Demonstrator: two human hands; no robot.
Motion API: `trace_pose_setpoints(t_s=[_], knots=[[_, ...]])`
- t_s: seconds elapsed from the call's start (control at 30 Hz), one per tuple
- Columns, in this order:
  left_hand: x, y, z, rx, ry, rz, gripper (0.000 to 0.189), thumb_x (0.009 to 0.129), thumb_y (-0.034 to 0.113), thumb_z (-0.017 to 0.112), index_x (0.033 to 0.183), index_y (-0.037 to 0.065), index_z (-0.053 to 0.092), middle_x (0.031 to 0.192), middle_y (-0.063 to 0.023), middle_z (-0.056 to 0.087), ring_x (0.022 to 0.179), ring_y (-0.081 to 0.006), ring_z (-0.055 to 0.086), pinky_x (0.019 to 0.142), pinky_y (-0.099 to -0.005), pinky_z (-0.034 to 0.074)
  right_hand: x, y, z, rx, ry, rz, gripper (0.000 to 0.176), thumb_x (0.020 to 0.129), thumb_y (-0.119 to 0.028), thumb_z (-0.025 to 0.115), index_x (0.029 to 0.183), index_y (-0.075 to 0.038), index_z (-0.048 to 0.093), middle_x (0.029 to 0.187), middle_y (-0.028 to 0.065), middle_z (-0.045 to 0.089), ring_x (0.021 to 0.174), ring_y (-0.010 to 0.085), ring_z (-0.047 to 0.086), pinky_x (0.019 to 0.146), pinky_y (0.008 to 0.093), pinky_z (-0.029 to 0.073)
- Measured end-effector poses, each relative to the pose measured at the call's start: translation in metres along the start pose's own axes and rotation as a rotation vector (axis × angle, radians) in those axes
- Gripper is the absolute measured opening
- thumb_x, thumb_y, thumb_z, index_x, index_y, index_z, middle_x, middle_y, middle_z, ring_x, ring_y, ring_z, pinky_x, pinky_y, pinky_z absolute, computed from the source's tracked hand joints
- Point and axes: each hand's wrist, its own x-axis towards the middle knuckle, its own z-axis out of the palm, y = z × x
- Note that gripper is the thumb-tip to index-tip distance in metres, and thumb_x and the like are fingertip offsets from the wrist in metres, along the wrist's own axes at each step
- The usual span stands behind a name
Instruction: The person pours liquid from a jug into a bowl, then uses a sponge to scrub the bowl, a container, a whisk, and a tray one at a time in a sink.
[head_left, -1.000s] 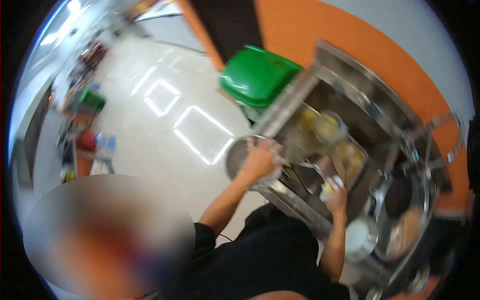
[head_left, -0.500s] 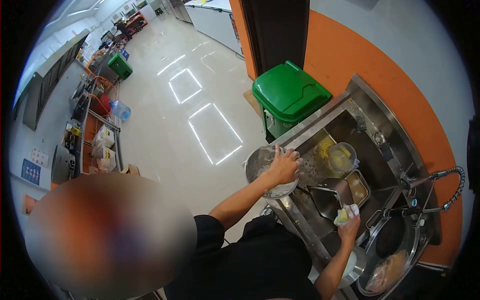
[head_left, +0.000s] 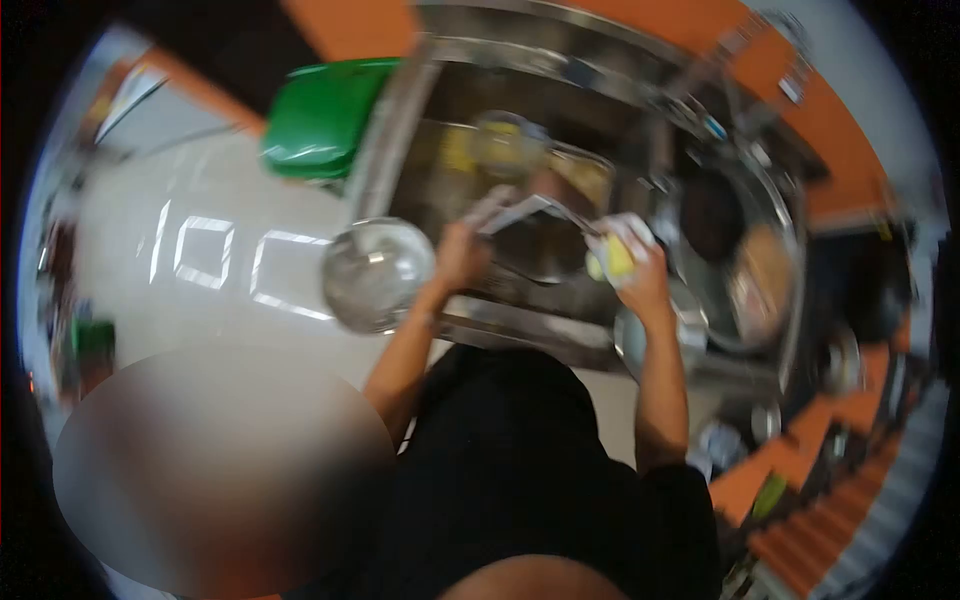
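Observation:
My left hand [head_left: 465,252] reaches over the sink, its motion-blurred fingers at the left rim of a rectangular steel pan [head_left: 540,245]. I cannot tell whether they grip that rim. A yellow sponge [head_left: 620,258] covered in white suds is held in my right hand [head_left: 643,278], close to the pan's right side. Left of my left forearm, a round metal bowl [head_left: 375,275] rests at the sink's edge. Beyond the pan are a second rectangular pan [head_left: 583,178] and a clear round tub [head_left: 508,143] with yellow contents.
The steel sink [head_left: 540,325] spans the front. On the right, a big round basin [head_left: 790,325] holds a plastic-wrapped bundle [head_left: 762,285]. Another metal bowl [head_left: 690,318] lies under my right forearm. A spray faucet [head_left: 725,110] stands behind; a green bin [head_left: 325,120] is at the left.
My left hand has let go of the round bowl and moved right to the rectangular pan. My right hand still holds the sponge. The view has swung to the right and blurred.

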Motion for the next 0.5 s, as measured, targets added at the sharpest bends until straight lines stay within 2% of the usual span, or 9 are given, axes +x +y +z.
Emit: trace_pose_setpoints(t_s=[0.03,0.07,0.13,0.17,0.27,0.33,0.37,0.4,0.5], knots=[[-0.004,0.000,0.008,0.029,0.055,0.066,0.062,0.067,-0.013,0.042,0.127,0.000,0.050,0.118,-0.0169,0.061,0.110,-0.0217,0.057,0.094,-0.0309,0.042,-0.006,-0.003,-0.009,0.031,0.170,0.051,0.017,0.080,-0.011,0.066,0.095,-0.004,0.061,0.084,0.0130,0.060,0.080,0.0272,0.061,0.072,0.0336,0.047],[-0.008,0.001,0.009,-0.014,0.052,-0.061,0.055,0.071,-0.011,0.042,0.125,-0.001,0.051,0.112,-0.0134,0.060,0.103,-0.0192,0.055,0.088,-0.0289,0.042,-0.019,0.003,-0.021,-0.041,0.262,0.139,0.014,0.082,-0.010,0.065,0.093,-0.003,0.061,0.082,0.0110,0.060,0.075,0.0258,0.061,0.070,0.0330,0.047],[-0.020,0.005,0.012,-0.099,0.062,-0.319,0.043,0.078,-0.008,0.042,0.120,-0.002,0.051,0.100,-0.0063,0.059,0.089,-0.0142,0.052,0.078,-0.0248,0.043,-0.054,0.023,-0.035,-0.112,0.486,0.259,0.024,0.081,-0.018,0.068,0.095,-0.002,0.058,0.078,0.0119,0.059,0.070,0.0283,0.060,0.065,0.0362,0.047],[-0.030,-0.015,0.018,-0.233,0.102,-0.366,0.052,0.077,-0.008,0.042,0.128,-0.001,0.047,0.089,-0.0041,0.058,0.070,-0.0111,0.049,0.062,-0.0251,0.044,-0.073,0.032,-0.036,-0.200,0.603,0.316,0.032,0.080,-0.024,0.069,0.099,-0.003,0.057,0.075,0.0140,0.058,0.068,0.0316,0.059,0.062,0.0399,0.046],[-0.037,0.002,0.025,-0.321,0.165,-0.449,0.053,0.076,-0.009,0.042,0.128,-0.001,0.046,0.094,-0.0044,0.059,0.073,-0.0097,0.049,0.063,-0.0227,0.042,-0.122,0.048,-0.025,-0.639,0.425,0.384,0.045,0.079,-0.029,0.068,0.110,-0.001,0.051,0.086,0.0214,0.060,0.077,0.0341,0.061,0.065,0.0452,0.046],[-0.039,-0.006,0.030,-0.401,0.194,-0.432,0.055,0.075,-0.010,0.042,0.129,0.000,0.046,0.096,-0.0045,0.059,0.075,-0.0097,0.049,0.064,-0.0223,0.041,-0.141,0.060,-0.014,-0.700,-0.022,0.701,0.051,0.078,-0.027,0.066,0.117,0.000,0.047,0.097,0.0275,0.057,0.089,0.0358,0.060,0.071,0.0481,0.046],[-0.042,-0.010,0.033,-0.394,0.191,-0.464,0.055,0.075,-0.010,0.042,0.129,0.000,0.046,0.097,-0.0045,0.058,0.076,-0.0097,0.049,0.064,-0.0223,0.041,-0.149,0.065,-0.007,-0.727,-0.159,0.734,0.054,0.078,-0.026,0.066,0.120,0.000,0.045,0.102,0.0290,0.056,0.093,0.0363,0.060,0.074,0.0487,0.046],[-0.043,-0.016,0.034,-0.384,0.197,-0.493,0.054,0.075,-0.011,0.042,0.129,0.000,0.046,0.098,-0.0045,0.058,0.077,-0.0098,0.049,0.065,-0.0223,0.041,-0.159,0.071,0.000,-0.749,-0.297,0.755,0.057,0.077,-0.025,0.065,0.123,0.000,0.043,0.106,0.0304,0.055,0.096,0.0368,0.059,0.076,0.0493,0.046],[-0.041,-0.028,0.035,-0.444,0.216,-0.532,0.052,0.076,-0.010,0.044,0.128,-0.002,0.046,0.098,-0.0033,0.058,0.078,-0.0099,0.049,0.064,-0.0227,0.041,-0.172,0.086,0.001,-0.767,-0.435,0.591,0.065,0.075,-0.022,0.064,0.131,0.000,0.039,0.112,0.0292,0.054,0.100,0.0368,0.058,0.081,0.0481,0.047]])
